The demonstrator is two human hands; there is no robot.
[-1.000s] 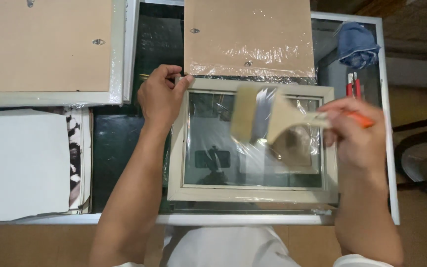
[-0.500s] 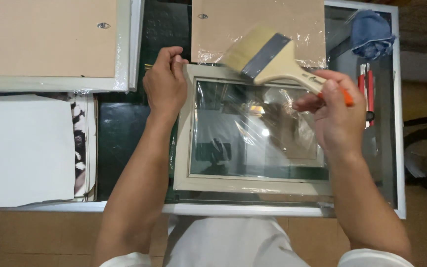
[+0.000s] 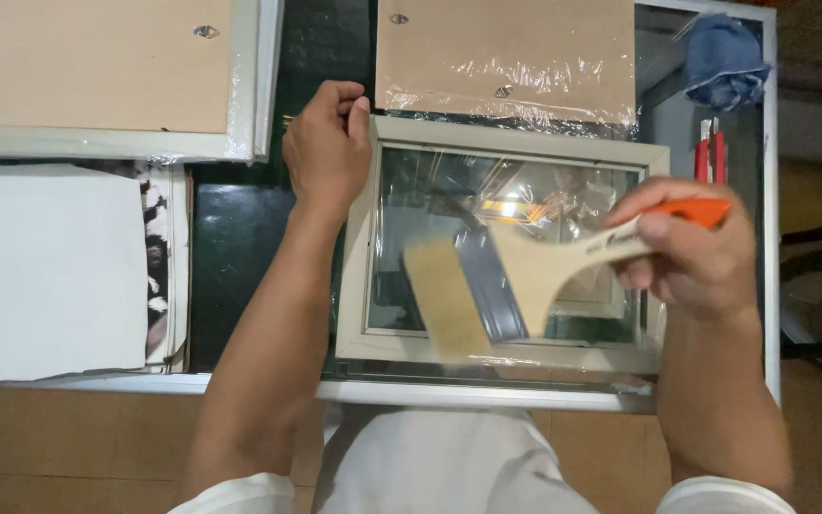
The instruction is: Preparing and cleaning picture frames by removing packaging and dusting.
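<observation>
A cream picture frame (image 3: pixel 516 141) with reflective glass lies flat on the table in front of me. My left hand (image 3: pixel 327 145) grips its top left corner. My right hand (image 3: pixel 685 249) holds a wide flat paintbrush (image 3: pixel 506 278) by its wooden handle with an orange end. The brush's pale bristles rest over the lower middle of the glass, pointing down and left, and are blurred. Clear plastic wrap shows along the frame's lower edge.
A brown backing board (image 3: pixel 506 59) wrapped in plastic lies just beyond the frame. A larger white-framed board (image 3: pixel 97 71) is at top left, a white sheet (image 3: pixel 49 271) below it. A blue cloth (image 3: pixel 723 59) and a red tool (image 3: pixel 711 157) sit at right. The table's white edge (image 3: pixel 382 390) runs near me.
The brush has swept from the frame's top edge down to the lower middle of the glass. My left hand has stayed on the top left corner.
</observation>
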